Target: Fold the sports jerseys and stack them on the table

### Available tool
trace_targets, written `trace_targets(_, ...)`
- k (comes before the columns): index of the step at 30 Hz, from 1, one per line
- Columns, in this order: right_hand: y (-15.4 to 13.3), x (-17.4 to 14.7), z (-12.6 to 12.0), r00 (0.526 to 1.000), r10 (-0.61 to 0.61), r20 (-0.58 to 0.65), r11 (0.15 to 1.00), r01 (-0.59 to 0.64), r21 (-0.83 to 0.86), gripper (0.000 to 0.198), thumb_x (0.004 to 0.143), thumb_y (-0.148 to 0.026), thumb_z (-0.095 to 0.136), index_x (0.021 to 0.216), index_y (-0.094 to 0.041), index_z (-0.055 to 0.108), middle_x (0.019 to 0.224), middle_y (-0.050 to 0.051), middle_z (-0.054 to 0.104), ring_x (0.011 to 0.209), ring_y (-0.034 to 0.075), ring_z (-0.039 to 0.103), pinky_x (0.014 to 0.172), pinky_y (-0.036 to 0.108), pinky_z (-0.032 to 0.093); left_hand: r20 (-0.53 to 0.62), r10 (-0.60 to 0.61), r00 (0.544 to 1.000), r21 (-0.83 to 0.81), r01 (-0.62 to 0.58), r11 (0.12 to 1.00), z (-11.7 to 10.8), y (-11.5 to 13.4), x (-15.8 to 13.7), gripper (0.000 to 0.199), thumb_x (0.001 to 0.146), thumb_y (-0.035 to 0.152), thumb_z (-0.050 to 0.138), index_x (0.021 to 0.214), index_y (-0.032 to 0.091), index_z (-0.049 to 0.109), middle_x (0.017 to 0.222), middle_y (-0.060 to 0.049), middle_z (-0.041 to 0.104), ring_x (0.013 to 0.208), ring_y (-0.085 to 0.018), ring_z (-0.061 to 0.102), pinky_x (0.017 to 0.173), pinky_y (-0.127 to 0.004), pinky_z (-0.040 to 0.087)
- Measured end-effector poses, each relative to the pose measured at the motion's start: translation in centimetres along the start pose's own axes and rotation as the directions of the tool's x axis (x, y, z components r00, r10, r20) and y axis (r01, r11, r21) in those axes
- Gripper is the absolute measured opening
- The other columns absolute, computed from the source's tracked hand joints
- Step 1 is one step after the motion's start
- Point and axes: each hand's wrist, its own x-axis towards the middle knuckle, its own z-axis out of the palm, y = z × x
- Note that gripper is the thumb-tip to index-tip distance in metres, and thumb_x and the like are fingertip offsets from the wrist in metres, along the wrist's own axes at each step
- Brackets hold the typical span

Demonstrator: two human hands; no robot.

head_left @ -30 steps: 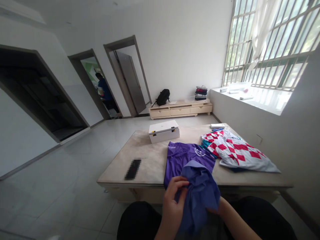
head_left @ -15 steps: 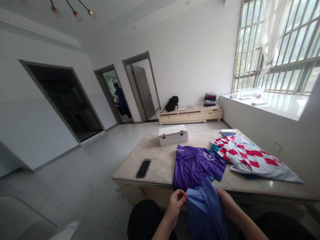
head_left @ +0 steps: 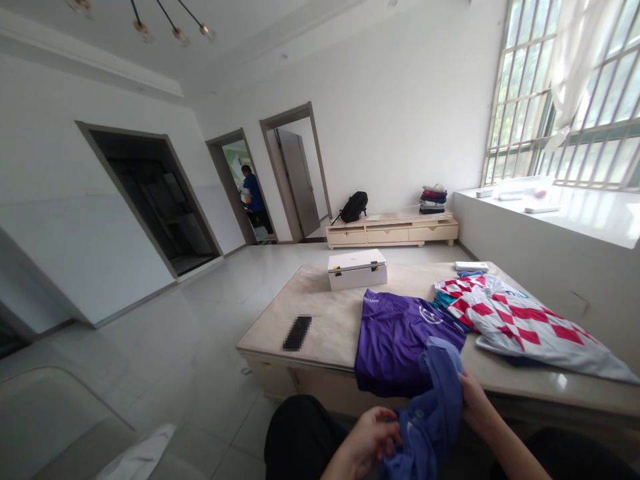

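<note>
A blue garment (head_left: 436,400) hangs bunched between my hands, in front of the table's near edge. My right hand (head_left: 475,403) grips its right side, with the fingertips partly behind the fabric. On the lower left side, my left hand (head_left: 374,437) has its fingers curled at the cloth. Just beyond the garment, a purple shirt (head_left: 393,340) lies spread on the table and overhangs the front edge. To its right lies a white shirt with red checks (head_left: 520,313), on top of other clothes.
On the table (head_left: 280,300) stand a white box (head_left: 357,270) and a small white case (head_left: 471,266). A dark pixelated object (head_left: 297,332) lies at the left. Behind is a low cabinet (head_left: 390,233) with a backpack (head_left: 354,207) and folded clothes (head_left: 433,200). A person (head_left: 255,200) stands beyond a doorway.
The blue garment has become more bunched, its upper part raised to the right with my right hand. My left hand has moved lower. The view has swung slightly left.
</note>
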Motion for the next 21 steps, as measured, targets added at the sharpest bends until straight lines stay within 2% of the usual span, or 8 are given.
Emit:
trace_targets(3, -0.3, -0.3, 0.2, 1.000, -0.015, 0.027, 0.999, 0.016, -0.031, 0.030, 0.053, -0.030, 0.082, 0.080, -0.022, 0.070, 0.063, 0.002, 0.071, 0.047, 0.020, 0.061, 0.047, 0.032, 0.049, -0.059, 0.012, 0.998, 0.357, 0.010, 0.934, -0.5, -2.0, 0.5, 0.059, 0.054, 0.040, 0.090, 0.105, 0.019, 0.067, 0.068, 0.000, 0.063, 0.056, -0.017, 0.055, 0.058, -0.029, 0.040)
trace_targets(6, -0.6, 0.2, -0.5, 1.000, -0.004, 0.013, 1.000, 0.004, 0.000, 0.032, 0.056, -0.037, 0.082, 0.082, -0.022, 0.070, 0.066, 0.002, 0.073, 0.052, 0.021, 0.064, 0.051, 0.033, 0.052, -0.091, 0.168, 0.982, 0.642, -0.071, 0.764, -1.1, -3.1, 0.3, 0.055, 0.046, 0.032, 0.093, 0.097, 0.023, 0.073, 0.086, -0.005, 0.068, 0.083, -0.031, 0.066, 0.079, -0.045, 0.050)
trace_targets(9, -1.0, 1.0, -1.9, 0.997, -0.035, -0.064, 0.999, 0.033, -0.038, 0.041, 0.062, -0.048, 0.080, 0.090, -0.021, 0.070, 0.073, 0.004, 0.076, 0.060, 0.026, 0.069, 0.060, 0.038, 0.057, -0.108, 0.239, 0.965, 0.777, -0.068, 0.625, -1.5, -2.6, -0.7, 0.050, 0.032, 0.021, 0.094, 0.076, 0.024, 0.072, 0.095, -0.008, 0.069, 0.103, -0.041, 0.064, 0.096, -0.054, 0.046)
trace_targets(11, -1.3, 1.3, -2.6, 0.990, -0.119, -0.077, 0.973, 0.101, -0.206, 0.046, 0.068, -0.056, 0.075, 0.095, -0.020, 0.070, 0.078, 0.005, 0.077, 0.067, 0.027, 0.071, 0.065, 0.039, 0.058, -0.078, 0.179, 0.981, 0.778, -0.052, 0.626, -1.5, -1.5, -1.3, 0.042, 0.030, 0.022, 0.094, 0.058, 0.024, 0.063, 0.077, -0.004, 0.065, 0.094, -0.040, 0.065, 0.093, -0.054, 0.047)
trace_targets(14, -1.2, 1.3, -2.3, 0.977, -0.211, 0.006, 0.857, 0.188, -0.479, 0.049, 0.075, -0.064, 0.068, 0.091, -0.017, 0.070, 0.076, 0.005, 0.076, 0.072, 0.028, 0.071, 0.066, 0.038, 0.056, 0.067, 0.015, 0.998, 0.711, -0.058, 0.700, -1.1, 0.5, -2.2, 0.040, 0.046, 0.043, 0.091, 0.047, 0.023, 0.056, 0.052, 0.002, 0.049, 0.069, -0.028, 0.061, 0.078, -0.045, 0.050)
trace_targets(16, -0.6, 0.9, -1.4, 0.978, -0.191, 0.084, 0.805, 0.205, -0.557, 0.049, 0.073, -0.065, 0.070, 0.081, -0.016, 0.071, 0.069, 0.004, 0.073, 0.068, 0.027, 0.068, 0.064, 0.035, 0.054, 0.196, -0.075, 0.978, 0.551, -0.046, 0.833, -0.6, 2.0, -2.9, 0.038, 0.057, 0.052, 0.087, 0.059, 0.020, 0.066, 0.056, 0.002, 0.055, 0.060, -0.019, 0.057, 0.069, -0.036, 0.049)
trace_targets(18, 0.3, 0.2, -0.3, 0.977, -0.139, 0.161, 0.774, 0.209, -0.598, 0.049, 0.070, -0.065, 0.073, 0.069, -0.017, 0.070, 0.063, 0.003, 0.069, 0.063, 0.024, 0.065, 0.061, 0.033, 0.052, 0.308, -0.043, 0.950, 0.214, -0.025, 0.977, -0.1, 3.4, -3.7, 0.042, 0.062, 0.052, 0.087, 0.078, 0.016, 0.074, 0.072, -0.002, 0.066, 0.062, -0.014, 0.058, 0.069, -0.030, 0.047)
trace_targets(21, 1.8, -1.5, 1.1, 0.971, -0.069, 0.229, 0.719, 0.208, -0.663, 0.048, 0.069, -0.065, 0.076, 0.060, -0.018, 0.067, 0.059, 0.003, 0.066, 0.065, 0.024, 0.065, 0.066, 0.033, 0.052, 0.258, 0.131, 0.957, -0.299, -0.050, 0.953, 0.0, 5.3, -4.6, 0.042, 0.069, 0.048, 0.086, 0.088, 0.014, 0.072, 0.081, -0.004, 0.068, 0.067, -0.012, 0.060, 0.071, -0.025, 0.048)
